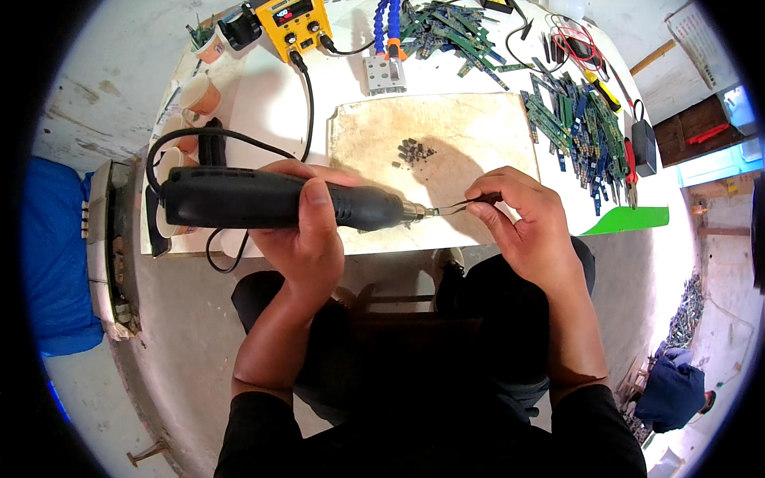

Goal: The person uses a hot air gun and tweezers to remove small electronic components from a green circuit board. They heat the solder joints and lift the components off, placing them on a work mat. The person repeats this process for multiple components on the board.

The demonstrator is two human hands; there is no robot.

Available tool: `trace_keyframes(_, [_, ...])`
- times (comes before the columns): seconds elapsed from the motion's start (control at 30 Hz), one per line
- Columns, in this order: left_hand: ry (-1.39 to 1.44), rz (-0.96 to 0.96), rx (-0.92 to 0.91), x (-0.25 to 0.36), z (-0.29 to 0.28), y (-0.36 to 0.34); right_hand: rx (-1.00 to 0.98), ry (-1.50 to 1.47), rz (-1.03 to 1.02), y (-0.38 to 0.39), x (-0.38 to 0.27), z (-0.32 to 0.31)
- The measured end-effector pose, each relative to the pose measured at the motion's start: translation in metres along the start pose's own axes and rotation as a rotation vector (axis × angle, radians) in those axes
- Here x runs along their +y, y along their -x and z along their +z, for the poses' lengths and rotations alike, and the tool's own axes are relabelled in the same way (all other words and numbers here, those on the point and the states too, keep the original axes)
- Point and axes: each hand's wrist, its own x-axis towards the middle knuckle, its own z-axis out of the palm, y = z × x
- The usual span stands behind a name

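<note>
My left hand (301,239) is wrapped around the black body of a hot-air gun (239,197), held level with its metal nozzle pointing right. My right hand (530,227) pinches dark tweezers (472,202), whose thin tips reach left to the nozzle's end. A tiny dark piece seems to sit at the tips, too small to make out. Below the tools lies a stained beige board (358,119) with a small heap of dark chips (414,150) on it.
A yellow soldering station (293,28) with cables stands at the back left, near paper cups (199,95). Circuit-board strips (582,127) pile up at right and at the back (446,36). A metal clamp block (385,73) stands behind the board. Another person (673,390) is at far right.
</note>
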Motion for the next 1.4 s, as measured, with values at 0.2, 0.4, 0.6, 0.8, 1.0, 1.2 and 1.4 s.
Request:
trace_keyframes(0.2, [0.010, 0.014, 0.001, -0.0025, -0.0017, 0.0000, -0.023, 0.028, -0.036, -0.0012, -0.0013, -0.0004])
trace_keyframes(0.4, [0.032, 0.022, 0.009, -0.0040, 0.0000, 0.0003, -0.021, 0.047, -0.030, -0.0007, -0.0016, -0.0003])
trace_keyframes(0.6, [0.033, 0.017, 0.003, -0.0048, -0.0009, 0.0015, 0.012, 0.057, -0.015, 0.0000, -0.0010, -0.0004])
trace_keyframes(0.8, [0.033, 0.042, -0.006, -0.0037, -0.0019, -0.0001, 0.001, 0.067, -0.029, -0.0020, -0.0022, -0.0009])
trace_keyframes(1.0, [-0.006, 0.047, 0.012, -0.0006, 0.0006, 0.0004, 0.006, 0.052, -0.031, -0.0016, -0.0025, -0.0001])
trace_keyframes(1.2, [-0.097, 0.046, 0.012, -0.0045, -0.0007, 0.0005, 0.004, 0.044, -0.041, -0.0017, -0.0019, 0.0005])
trace_keyframes(1.4, [-0.082, 0.041, 0.015, -0.0031, 0.0011, 0.0003, 0.005, 0.055, -0.034, -0.0014, -0.0040, -0.0002])
